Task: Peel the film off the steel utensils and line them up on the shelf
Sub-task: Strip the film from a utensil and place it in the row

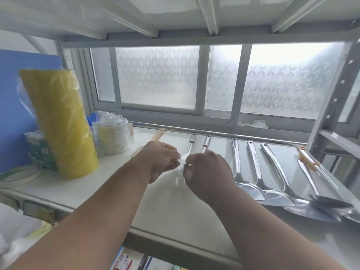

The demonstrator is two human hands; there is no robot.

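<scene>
My left hand and my right hand meet over the middle of the steel shelf. Both pinch a small clear piece of film between their fingertips. Two steel utensil handles poke out from behind the hands, their heads hidden by my hands. To the right, several steel ladles and spatulas lie side by side, handles pointing to the window. At the far right, one utensil with an orange band lies with a dark-headed spoon.
A tall yellow roll in plastic wrap stands at the left, with a green box, bottles and a pack of white cups around it. A wooden spatula lies behind my left hand. A frosted window backs the shelf.
</scene>
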